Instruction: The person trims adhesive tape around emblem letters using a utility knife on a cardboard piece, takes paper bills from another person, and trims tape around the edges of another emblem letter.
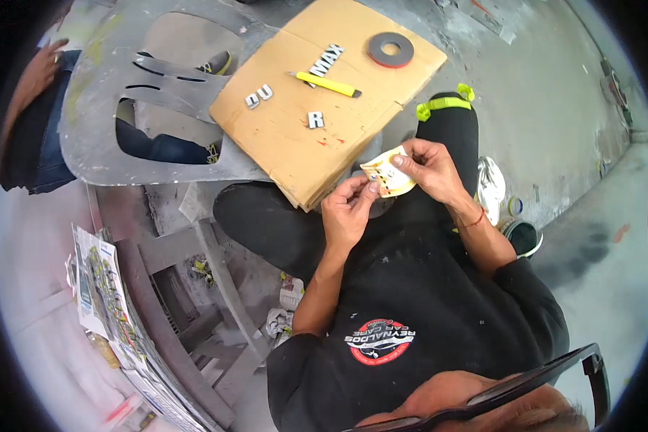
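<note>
Between my hands, above my lap, is a small yellow-and-white printed paper piece, maybe a packet [389, 173]. My left hand [347, 214] pinches its lower left side between thumb and fingers. On its right side, my right hand [432, 171] grips it with the thumb on top. Just beyond is a cardboard sheet [281, 133], holding a yellow utility knife [327, 84]. Silver letter emblems lie around the knife: a joined group ending in MAX [330, 59], a pair resembling DU [259, 96] and a single R [315, 119]. A dark tape roll with a red edge [391, 50] rests near the far right corner.
A grey plastic chair [93, 144] stands beyond the cardboard at left. Another person's hand [39, 75] and legs show behind it. A stack of printed papers [104, 288] is at lower left. Near my right knee are a can [522, 236] and a white shoe [490, 183].
</note>
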### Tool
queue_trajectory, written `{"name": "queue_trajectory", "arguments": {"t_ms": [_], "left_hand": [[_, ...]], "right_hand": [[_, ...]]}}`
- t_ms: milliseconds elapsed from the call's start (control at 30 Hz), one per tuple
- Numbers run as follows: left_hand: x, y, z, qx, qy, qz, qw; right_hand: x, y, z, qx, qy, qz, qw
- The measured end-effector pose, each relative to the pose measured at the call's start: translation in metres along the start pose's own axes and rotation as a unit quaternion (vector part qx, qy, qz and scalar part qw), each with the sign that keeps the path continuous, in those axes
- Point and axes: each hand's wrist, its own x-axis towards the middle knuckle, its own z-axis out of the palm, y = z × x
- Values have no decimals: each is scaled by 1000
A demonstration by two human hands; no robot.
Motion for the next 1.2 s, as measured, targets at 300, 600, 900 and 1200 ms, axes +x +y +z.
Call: {"name": "queue_trajectory", "arguments": {"t_ms": [300,600,900,1200], "left_hand": [[6,-3,11,-12,-6,-20,1000],[19,-13,2,-58,-54,-27,997],[19,-17,17,-177,-60,-92,978],[31,-78,7,24,-139,-41,989]], "right_hand": [[-4,2,9,-73,57,20,995],[-4,-5,-11,-19,-76,113,991],[-23,25,22,1,-23,78,997],[-31,51,18,36,63,128,989]]}}
